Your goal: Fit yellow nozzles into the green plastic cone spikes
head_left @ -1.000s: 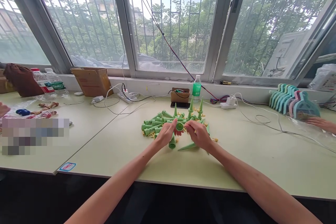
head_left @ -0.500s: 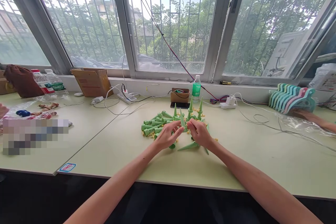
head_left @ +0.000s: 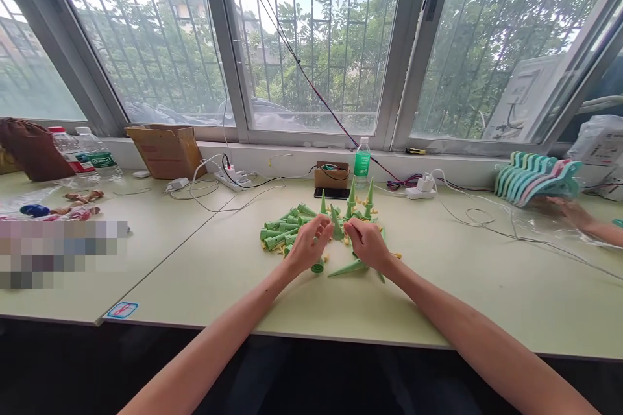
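Note:
My left hand (head_left: 312, 241) has its fingers curled beside a pale green plastic watering spike (head_left: 335, 225), which points up between my hands and appears to be in its grip. Close on the other side, my right hand (head_left: 368, 243) is closed in a pinch; what its fingers hold is hidden. Several green tubes (head_left: 281, 233) with yellow valve pieces lie piled left of my left hand. Behind my hands stand upright green spikes (head_left: 351, 200) with yellow pieces at their bases. A loose green spike (head_left: 346, 269) lies in front of my right hand.
A phone (head_left: 331, 193), a small cardboard box (head_left: 331, 175) and a green-labelled bottle (head_left: 362, 161) are behind the pile. Cables and power strips (head_left: 232, 180) run along the wall. At right, another person's hand (head_left: 577, 213) is near small hangers (head_left: 538, 178).
The fingers of my left hand, stretched out before, are now curled in beside the spike. My right hand stays nearly in place. The other person's hand at right has shifted slightly.

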Action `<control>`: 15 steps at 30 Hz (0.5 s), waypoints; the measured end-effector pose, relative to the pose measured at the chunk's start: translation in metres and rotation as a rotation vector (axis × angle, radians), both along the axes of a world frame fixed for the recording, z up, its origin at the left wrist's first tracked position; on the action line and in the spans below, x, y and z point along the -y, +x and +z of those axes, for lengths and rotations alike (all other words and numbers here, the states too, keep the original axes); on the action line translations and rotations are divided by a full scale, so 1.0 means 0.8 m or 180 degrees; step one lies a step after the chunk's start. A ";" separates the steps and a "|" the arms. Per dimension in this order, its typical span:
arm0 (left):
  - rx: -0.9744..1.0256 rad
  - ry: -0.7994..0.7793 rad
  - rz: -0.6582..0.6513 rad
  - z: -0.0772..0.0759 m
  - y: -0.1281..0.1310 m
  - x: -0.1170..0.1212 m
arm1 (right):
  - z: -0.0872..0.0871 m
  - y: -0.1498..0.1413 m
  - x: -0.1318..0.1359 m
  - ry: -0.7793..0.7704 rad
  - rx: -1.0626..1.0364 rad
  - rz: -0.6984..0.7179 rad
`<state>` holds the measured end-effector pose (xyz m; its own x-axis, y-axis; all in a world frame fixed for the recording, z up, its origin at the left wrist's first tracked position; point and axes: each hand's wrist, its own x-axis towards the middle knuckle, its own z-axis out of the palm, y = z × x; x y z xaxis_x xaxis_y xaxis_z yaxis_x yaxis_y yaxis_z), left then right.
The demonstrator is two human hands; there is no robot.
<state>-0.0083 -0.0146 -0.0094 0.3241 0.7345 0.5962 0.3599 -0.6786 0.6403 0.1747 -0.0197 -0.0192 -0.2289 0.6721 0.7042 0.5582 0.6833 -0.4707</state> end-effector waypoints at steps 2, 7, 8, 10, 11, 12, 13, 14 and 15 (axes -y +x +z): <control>0.0112 -0.0087 0.0098 0.001 -0.001 -0.002 | 0.000 -0.001 0.001 0.0014 -0.0068 -0.0036; 0.0102 -0.0513 -0.0020 0.001 -0.001 -0.004 | 0.002 -0.002 0.003 0.0041 -0.0115 0.0086; 0.0035 -0.0574 -0.0070 0.000 -0.001 -0.004 | 0.002 -0.002 0.004 0.0050 -0.0093 0.0149; -0.0087 -0.0627 -0.0126 -0.001 -0.001 -0.004 | 0.003 -0.003 0.005 0.0043 -0.0063 0.0259; -0.0132 -0.0630 -0.0139 -0.002 -0.001 -0.005 | 0.004 -0.003 0.005 0.0023 -0.0057 0.0296; -0.0160 -0.0627 -0.0148 -0.003 -0.002 -0.005 | 0.004 -0.003 0.006 -0.0003 -0.0057 0.0320; -0.0173 -0.0619 -0.0154 -0.003 -0.002 -0.005 | 0.004 -0.004 0.006 -0.0032 -0.0063 0.0337; -0.0180 -0.0612 -0.0163 -0.003 -0.003 -0.005 | 0.004 -0.004 0.007 -0.0057 -0.0074 0.0352; -0.0183 -0.0604 -0.0174 -0.003 -0.003 -0.006 | 0.004 -0.004 0.007 -0.0075 -0.0088 0.0363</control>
